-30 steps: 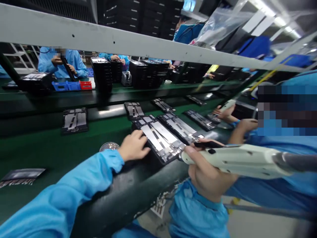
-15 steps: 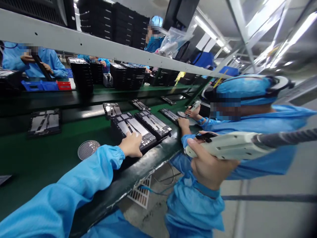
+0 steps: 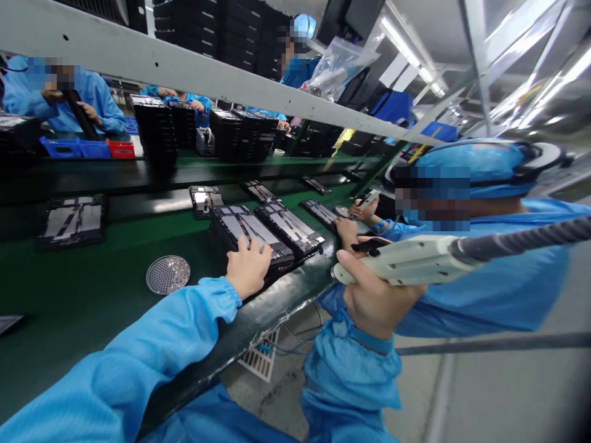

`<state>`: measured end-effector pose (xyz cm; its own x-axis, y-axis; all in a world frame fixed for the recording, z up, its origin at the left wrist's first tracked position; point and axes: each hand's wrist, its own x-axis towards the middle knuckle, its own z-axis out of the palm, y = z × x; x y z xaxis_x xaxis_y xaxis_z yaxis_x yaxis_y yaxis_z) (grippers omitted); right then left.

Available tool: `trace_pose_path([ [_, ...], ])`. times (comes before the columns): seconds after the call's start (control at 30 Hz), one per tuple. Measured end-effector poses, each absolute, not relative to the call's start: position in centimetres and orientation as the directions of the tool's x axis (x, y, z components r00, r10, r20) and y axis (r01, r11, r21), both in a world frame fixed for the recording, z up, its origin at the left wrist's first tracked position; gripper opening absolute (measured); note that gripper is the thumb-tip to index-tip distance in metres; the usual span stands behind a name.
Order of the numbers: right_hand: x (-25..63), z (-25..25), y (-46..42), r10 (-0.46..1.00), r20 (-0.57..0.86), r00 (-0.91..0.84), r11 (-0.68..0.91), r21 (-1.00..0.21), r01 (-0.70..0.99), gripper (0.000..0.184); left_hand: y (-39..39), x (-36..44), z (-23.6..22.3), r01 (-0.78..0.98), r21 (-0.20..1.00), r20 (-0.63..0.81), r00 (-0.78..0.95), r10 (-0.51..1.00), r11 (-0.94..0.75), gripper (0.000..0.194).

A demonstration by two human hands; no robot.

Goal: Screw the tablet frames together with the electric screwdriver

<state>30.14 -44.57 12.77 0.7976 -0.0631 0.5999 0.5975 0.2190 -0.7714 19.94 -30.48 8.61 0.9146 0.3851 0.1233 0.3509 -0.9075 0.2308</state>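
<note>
My left hand (image 3: 249, 266) lies with its fingers apart over the near end of an opened tablet (image 3: 247, 224), whose silver batteries and dark ribbon cables face up. This tablet sits on top of a dark stack at the table's edge. In my closed right hand (image 3: 381, 301) is a pale electric screwdriver (image 3: 415, 258), its thick dark cable (image 3: 530, 240) running off to the right. The driver's nose points left, apart from the tablets; its bit cannot be made out. Beside the left stack stands a second opened tablet (image 3: 293, 227). A round dish of small screws (image 3: 168, 275) rests left of my hand.
More opened tablets lie on the green table, such as one at the left (image 3: 74, 220) and one behind (image 3: 205, 200). At the right a co-worker (image 3: 498, 271) sits close to my driver. A grey rail (image 3: 221, 80) crosses above; blue and red bins (image 3: 83, 147) stand beyond.
The view has swung right, showing more of the co-worker. My left hand has moved from the stack's left side onto the tablet's near end. The screwdriver has come away from the tablets.
</note>
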Motion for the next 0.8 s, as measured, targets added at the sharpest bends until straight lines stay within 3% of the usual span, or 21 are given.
trace_pose_path([
  [0.17,29.9,12.6,-43.0,-0.076,0.599,0.797,0.344,-0.735,0.585,0.032,-29.5,18.8,9.1,0.388,0.199,0.3,0.85,0.432,-0.9,0.033],
  [0.4,27.7,12.7,-39.3,0.094,0.615,0.783,0.483,-0.716,0.504,0.036,-24.7,11.8,6.8,0.412,0.202,0.575,0.684,0.449,-0.888,0.053],
  [0.47,26.4,12.3,-37.9,0.211,0.59,0.78,0.501,-0.75,0.432,0.03,-23.2,6.7,4.9,0.4,0.145,0.65,0.651,0.392,-0.905,0.052],
  [0.53,24.9,11.4,-36.2,0.337,0.553,0.762,0.515,-0.786,0.342,0.027,-22.4,0.4,3.0,0.366,0.007,0.72,0.644,0.259,-0.931,0.052],
  [0.63,22.4,9.3,-32.9,0.521,0.501,0.691,0.51,-0.832,0.218,0.026,-23.7,-8.8,0.7,0.392,-0.063,0.669,0.699,0.252,-0.918,0.055],
  [0.8,18.7,4.4,-27.7,0.744,0.356,0.565,0.393,-0.918,0.061,0.023,-30.5,-17.1,-1.7,0.495,0.143,0.45,0.739,0.501,-0.857,0.049],
])
